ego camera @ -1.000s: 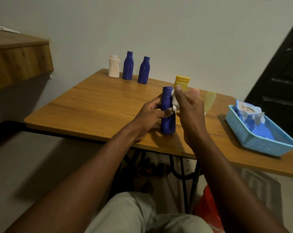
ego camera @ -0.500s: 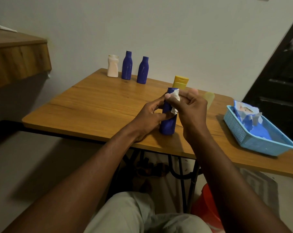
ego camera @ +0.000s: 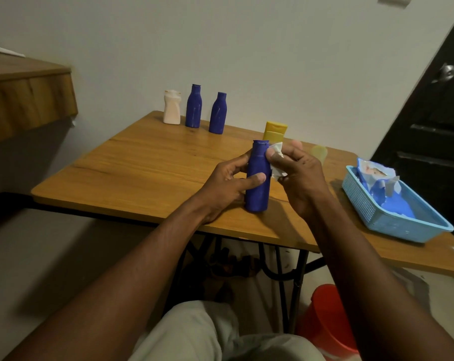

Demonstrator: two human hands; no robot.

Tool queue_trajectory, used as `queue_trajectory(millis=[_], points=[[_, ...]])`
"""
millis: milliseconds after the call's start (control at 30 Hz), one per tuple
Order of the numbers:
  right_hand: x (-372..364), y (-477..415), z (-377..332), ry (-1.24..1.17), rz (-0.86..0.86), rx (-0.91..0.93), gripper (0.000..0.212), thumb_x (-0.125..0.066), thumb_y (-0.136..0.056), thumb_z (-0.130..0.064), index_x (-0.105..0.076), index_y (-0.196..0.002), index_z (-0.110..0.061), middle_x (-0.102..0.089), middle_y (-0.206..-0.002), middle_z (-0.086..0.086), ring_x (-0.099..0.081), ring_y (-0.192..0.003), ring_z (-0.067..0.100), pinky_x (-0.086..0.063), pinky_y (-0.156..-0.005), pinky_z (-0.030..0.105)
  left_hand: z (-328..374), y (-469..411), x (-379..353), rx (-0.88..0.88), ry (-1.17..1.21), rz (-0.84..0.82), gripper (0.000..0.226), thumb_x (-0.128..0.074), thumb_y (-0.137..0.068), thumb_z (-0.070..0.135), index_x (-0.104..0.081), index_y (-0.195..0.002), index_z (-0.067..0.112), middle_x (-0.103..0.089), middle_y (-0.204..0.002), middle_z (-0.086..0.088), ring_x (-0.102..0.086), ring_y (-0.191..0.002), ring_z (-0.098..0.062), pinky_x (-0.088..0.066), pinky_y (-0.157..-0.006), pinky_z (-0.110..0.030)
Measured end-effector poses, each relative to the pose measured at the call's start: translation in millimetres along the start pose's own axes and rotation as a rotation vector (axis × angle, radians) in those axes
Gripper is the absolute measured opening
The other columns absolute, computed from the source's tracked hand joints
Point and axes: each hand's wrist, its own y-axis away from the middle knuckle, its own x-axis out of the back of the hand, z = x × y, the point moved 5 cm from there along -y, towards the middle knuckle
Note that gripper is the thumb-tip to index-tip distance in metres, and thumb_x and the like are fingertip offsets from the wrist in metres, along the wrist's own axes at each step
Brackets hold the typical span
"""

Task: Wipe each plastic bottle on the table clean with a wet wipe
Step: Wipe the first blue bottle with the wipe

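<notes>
Fingers (ego camera: pixel 237 165) of the left hand (ego camera: pixel 225 185) curl round the middle of a blue bottle (ego camera: pixel 258 196), with the thumb across its front and the rest behind it. That bottle stands upright, its base on the bench (ego camera: pixel 142 173), close to the near edge. Just to its right, the right hand (ego camera: pixel 301 175) pinches a crumpled white wet wipe (ego camera: pixel 277 149) between thumb and fingertips and presses it against the bottle's shoulder, just below the neck.

Just beyond the right fingers stands a yellow bottle (ego camera: pixel 274 131), its lower part hidden by them. A pale yellow thing (ego camera: pixel 319 152) shows past the knuckles on the right; I cannot tell what it is.

Well beyond the left fingers, along the far edge of the bench by the wall, three more stand upright in a row. From the left they are a white bottle (ego camera: pixel 172 107), a second blue bottle (ego camera: pixel 193 106) and a third blue bottle (ego camera: pixel 218 113), which is slightly shorter.

Well apart to the right of the right fingers, a light blue basket (ego camera: pixel 369 214) sits on the bench with an opened pack of wipes (ego camera: pixel 374 178) in it. Below the bench, under the right forearm, an orange bucket (ego camera: pixel 327 316) stands on the floor.
</notes>
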Motion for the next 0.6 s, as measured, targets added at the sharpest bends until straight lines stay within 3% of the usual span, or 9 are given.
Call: queue_trajectory(millis=[200, 367, 467, 533, 600], points=[[-2.5, 6.8, 5.4, -0.013, 0.096, -0.012, 0.024, -0.063, -0.1, -0.024, -0.073, -0.115, -0.008, -0.077, -0.096, -0.003, -0.07, -0.089, 0.009, -0.059, -0.079, 0.027, -0.9, -1.2, -0.8, 0.024, -0.003, -0.001, 0.06, -0.07, -0.098, 0.016, -0.05, -0.152, 0.032, -0.059, -0.14, -0.005, -0.062, -0.128, -0.029, -0.059, -0.093, -0.06], [-14.6, 14.3, 1.6, 0.06, 0.177, 0.018, 0.035, -0.046, -0.108, -0.039, -0.073, -0.104, -0.017, -0.073, -0.1, 0.003, -0.069, -0.096, 0.015, -0.059, -0.085, 0.034, 1.6, -0.7, -0.2, 0.018, 0.001, 0.017, 0.062, -0.072, -0.097, 0.016, -0.05, -0.152, 0.032, -0.06, -0.139, -0.008, -0.063, -0.128, -0.03, -0.059, -0.092, -0.061], [-23.4, 17.7, -5.3, 0.142, 0.147, 0.087, 0.033, -0.045, -0.11, -0.031, -0.069, -0.116, -0.009, -0.071, -0.107, 0.008, -0.068, -0.1, 0.019, -0.059, -0.084, 0.03, 3.7, 0.0, 0.2, -0.001, -0.005, 0.049, 0.067, -0.076, -0.093, 0.014, -0.049, -0.153, 0.028, -0.065, -0.135, -0.008, -0.066, -0.124, -0.026, -0.062, -0.09, -0.053], [-26.3, 18.7, -9.0, 0.172, 0.145, 0.126, 0.028, -0.049, -0.108, -0.022, -0.062, -0.133, -0.016, -0.068, -0.122, -0.001, -0.065, -0.112, 0.01, -0.058, -0.09, 0.025, 7.3, 1.4, 0.2, -0.026, -0.011, 0.083, 0.062, -0.077, -0.092, 0.013, -0.054, -0.149, 0.027, -0.068, -0.132, -0.003, -0.069, -0.118, -0.016, -0.063, -0.087, -0.043], [-25.3, 18.4, -11.5, 0.216, 0.181, 0.155, 0.042, -0.056, -0.105, -0.019, -0.051, -0.146, -0.019, -0.06, -0.14, -0.004, -0.057, -0.126, 0.007, -0.055, -0.099, 0.027, 8.5, 2.5, 0.1, -0.03, -0.021, 0.099, 0.06, -0.076, -0.093, 0.014, -0.056, -0.147, 0.028, -0.068, -0.132, 0.0, -0.07, -0.117, -0.015, -0.063, -0.088, -0.042]])
